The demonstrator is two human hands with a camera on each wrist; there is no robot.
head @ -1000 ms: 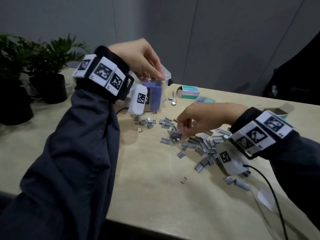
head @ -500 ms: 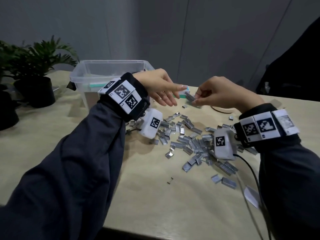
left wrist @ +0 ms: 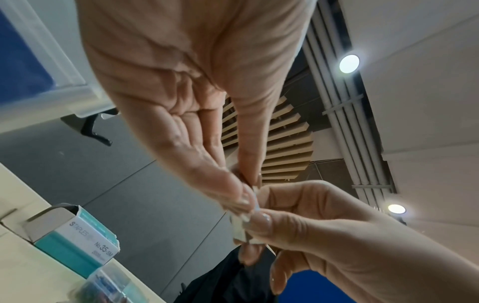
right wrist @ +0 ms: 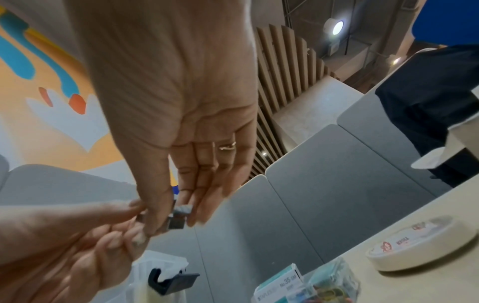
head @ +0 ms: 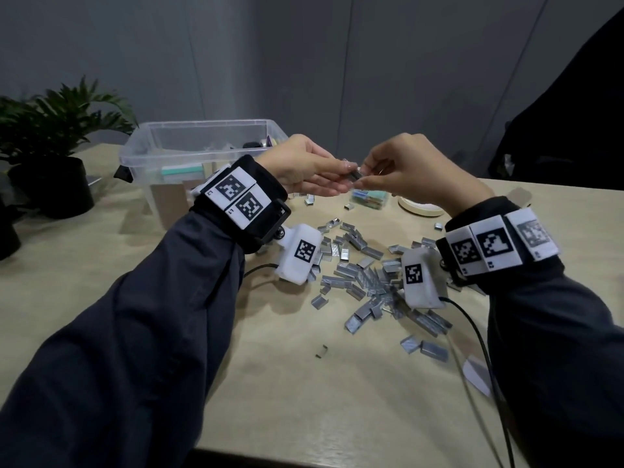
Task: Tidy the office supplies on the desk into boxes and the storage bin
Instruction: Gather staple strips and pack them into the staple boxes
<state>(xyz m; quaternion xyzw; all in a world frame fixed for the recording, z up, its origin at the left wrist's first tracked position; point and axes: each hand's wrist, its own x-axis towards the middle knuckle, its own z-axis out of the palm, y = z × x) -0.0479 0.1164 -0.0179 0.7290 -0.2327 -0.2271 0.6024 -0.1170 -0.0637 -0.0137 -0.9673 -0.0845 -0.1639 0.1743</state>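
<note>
I note both hands raised above the desk [head: 287, 383] — left hand [head: 304, 168] and right hand [head: 410, 170] jointly pinching one staple strip [head: 354, 174].

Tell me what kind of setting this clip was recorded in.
Probably an office or shared workspace: a pale wooden desk against grey partition panels, strewn with loose staple strips, with a staples box, a tape roll and a clear storage bin.

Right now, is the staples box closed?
No: in the left wrist view the staples box lies on the desk with its end flap open.
</note>
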